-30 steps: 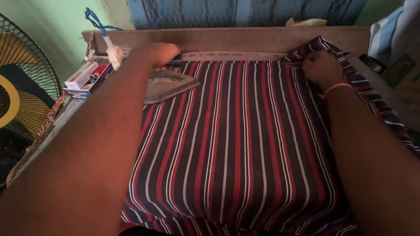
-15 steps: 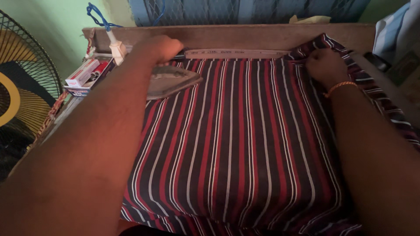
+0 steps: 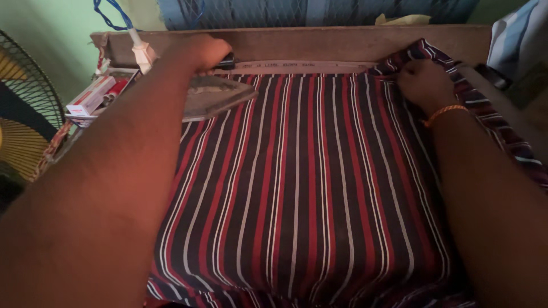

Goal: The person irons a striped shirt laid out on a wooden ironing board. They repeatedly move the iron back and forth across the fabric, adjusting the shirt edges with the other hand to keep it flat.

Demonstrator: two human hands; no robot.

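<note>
A dark cloth with red and white stripes [image 3: 308,182] lies spread flat over a table. My left hand [image 3: 200,51] grips the handle of a grey clothes iron [image 3: 214,97], which rests on the cloth's far left corner with its tip pointing right. My right hand [image 3: 422,82] pinches the cloth's far right corner, where the fabric bunches up. An orange bangle [image 3: 445,112] circles that wrist. Both forearms fill the near sides of the view.
A wooden board [image 3: 319,43] runs along the table's far edge. A white plug with a blue cord [image 3: 140,48] hangs at the far left. Red and white boxes [image 3: 94,97] sit left of the iron. A fan [image 3: 23,125] stands at the left edge.
The iron has slid a little to the right along the far edge of the cloth under my left hand. My right hand stays on the corner.
</note>
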